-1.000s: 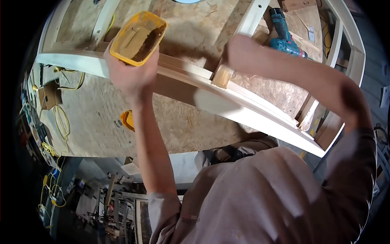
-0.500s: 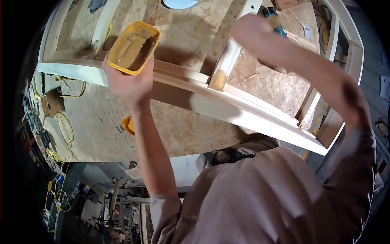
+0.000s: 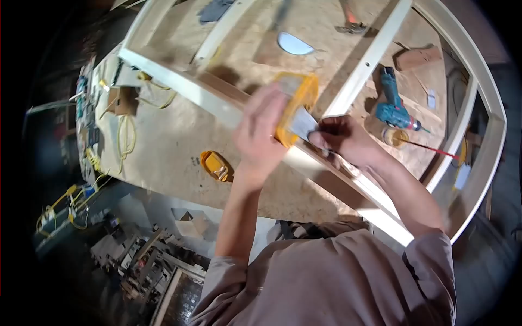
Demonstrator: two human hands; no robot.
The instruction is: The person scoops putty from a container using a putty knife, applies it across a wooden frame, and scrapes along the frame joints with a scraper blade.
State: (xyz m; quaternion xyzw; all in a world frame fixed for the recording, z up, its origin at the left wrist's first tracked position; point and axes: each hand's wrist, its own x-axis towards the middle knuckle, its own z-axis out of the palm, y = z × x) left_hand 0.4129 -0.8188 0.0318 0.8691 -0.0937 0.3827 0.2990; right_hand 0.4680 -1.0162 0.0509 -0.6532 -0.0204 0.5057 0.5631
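Note:
A yellow plastic tub, tilted on its side, is gripped by my left hand, fingers wrapped round its outside. In the earlier view brown-tan paste shows inside it. My right hand pinches a putty knife, whose flat grey blade meets the tub's rim. Its handle is mostly hidden by my fingers. Both hands are over the front rail of a pale wooden frame. On the board in front of me lies a yellow lid, left of the frame's rail.
Beyond the rail, a teal cordless drill lies beside a small jar with a red-handled tool across it. A hammer lies farther back. Yellow cable and a cardboard box are at the left.
My left hand has brought the tub rightward and tipped it over. My right hand has come down from the crosspiece to the tub, with the putty knife now visible. The view has shifted.

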